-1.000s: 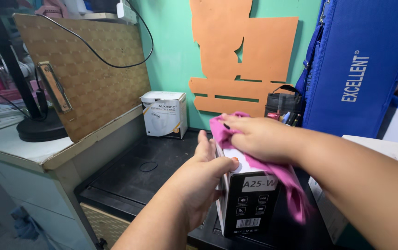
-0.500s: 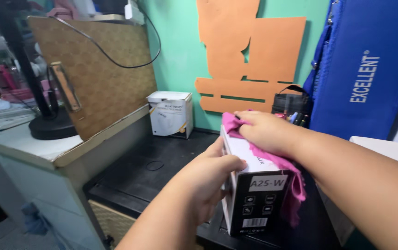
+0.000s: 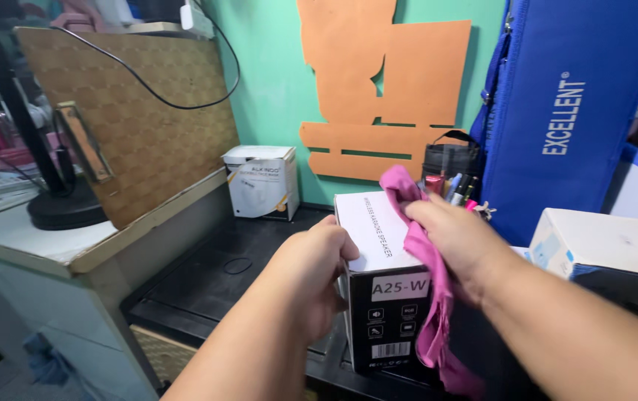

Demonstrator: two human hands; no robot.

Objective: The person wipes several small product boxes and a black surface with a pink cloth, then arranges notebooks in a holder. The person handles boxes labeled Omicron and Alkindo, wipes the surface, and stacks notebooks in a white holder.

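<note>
A black and white cardboard box stands upright on the black table at centre. My left hand grips its left top edge, fingers curled over the white top. My right hand presses a pink cloth against the box's right side; the cloth hangs down past the box's lower edge and its upper end sticks up above the top.
A small white carton stands at the back by the green wall. A black pen holder and a blue bag are behind the box. A white box lies at right. A brown board leans at left.
My right hand has slid the pink cloth off the box's top to its right side, baring the white top. My left hand keeps its grip on the box.
</note>
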